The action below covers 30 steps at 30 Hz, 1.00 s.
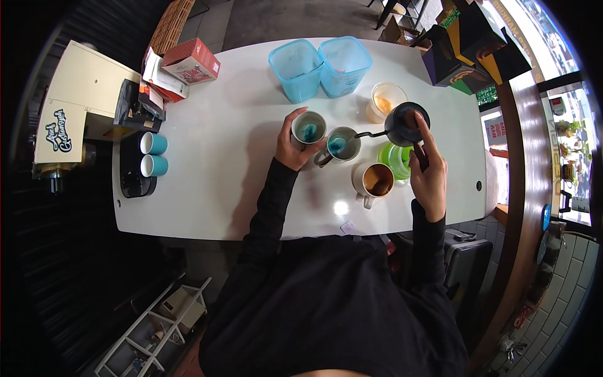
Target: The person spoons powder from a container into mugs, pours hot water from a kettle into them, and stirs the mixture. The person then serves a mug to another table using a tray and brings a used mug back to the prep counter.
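My left hand [294,141] is wrapped round a light cup [308,127] with blue-green stuff inside. Just right of it a mug [343,144] holds more of the same blue-green colour. In my right hand [429,169] is a black gooseneck kettle [402,124], gripped by its handle, with its thin spout reaching over that mug's rim. Whether liquid is flowing from the spout is too small to tell. Nearer to me stands a white mug [373,180] with brown contents. A bright green container [394,160] sits partly hidden beneath the kettle and my right hand.
Two light-blue plastic containers [295,70] stand at the back, beside a cup with orange residue [386,102]. On the left are a red box [191,61], two teal paper cups [154,166] and a cream machine [72,107]. Dark boxes [461,50] occupy the back right.
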### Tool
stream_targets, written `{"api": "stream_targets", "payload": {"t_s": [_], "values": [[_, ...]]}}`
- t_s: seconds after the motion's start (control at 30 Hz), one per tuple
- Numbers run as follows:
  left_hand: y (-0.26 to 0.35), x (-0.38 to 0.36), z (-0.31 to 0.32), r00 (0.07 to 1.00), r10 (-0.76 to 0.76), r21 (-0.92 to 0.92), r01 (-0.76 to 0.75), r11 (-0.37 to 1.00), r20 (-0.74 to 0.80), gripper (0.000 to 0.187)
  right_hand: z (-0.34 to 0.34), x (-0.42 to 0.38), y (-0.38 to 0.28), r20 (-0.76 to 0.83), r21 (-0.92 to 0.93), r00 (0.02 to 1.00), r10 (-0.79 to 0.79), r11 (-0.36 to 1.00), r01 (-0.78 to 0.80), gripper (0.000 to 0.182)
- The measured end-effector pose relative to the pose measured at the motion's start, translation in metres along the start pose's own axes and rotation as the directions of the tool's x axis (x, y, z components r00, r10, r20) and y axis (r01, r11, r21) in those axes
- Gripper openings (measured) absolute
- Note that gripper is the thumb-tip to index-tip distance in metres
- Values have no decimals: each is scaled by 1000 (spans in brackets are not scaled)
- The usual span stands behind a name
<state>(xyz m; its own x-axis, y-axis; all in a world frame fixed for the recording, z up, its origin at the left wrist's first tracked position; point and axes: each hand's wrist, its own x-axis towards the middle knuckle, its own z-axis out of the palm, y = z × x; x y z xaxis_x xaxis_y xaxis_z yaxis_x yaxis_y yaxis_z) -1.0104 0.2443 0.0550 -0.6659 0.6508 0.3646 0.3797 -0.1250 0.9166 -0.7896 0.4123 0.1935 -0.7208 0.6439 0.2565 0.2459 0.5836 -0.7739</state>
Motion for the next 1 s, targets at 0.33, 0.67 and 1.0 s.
{"api": "stream_targets", "payload": {"t_s": [0.33,0.67,1.0], "values": [[-1,0,0,1000,2,7,-1,1000,-8,73,3,2,5,-27,-12,999,-19,1000,19,73],[-1,0,0,1000,8,17,-7,1000,-11,73,4,4,5,-74,-55,997,-25,998,20,74],[-5,0,2,999,45,29,-44,999,-24,74,0,-1,5,-77,-72,997,-31,997,25,75]]}}
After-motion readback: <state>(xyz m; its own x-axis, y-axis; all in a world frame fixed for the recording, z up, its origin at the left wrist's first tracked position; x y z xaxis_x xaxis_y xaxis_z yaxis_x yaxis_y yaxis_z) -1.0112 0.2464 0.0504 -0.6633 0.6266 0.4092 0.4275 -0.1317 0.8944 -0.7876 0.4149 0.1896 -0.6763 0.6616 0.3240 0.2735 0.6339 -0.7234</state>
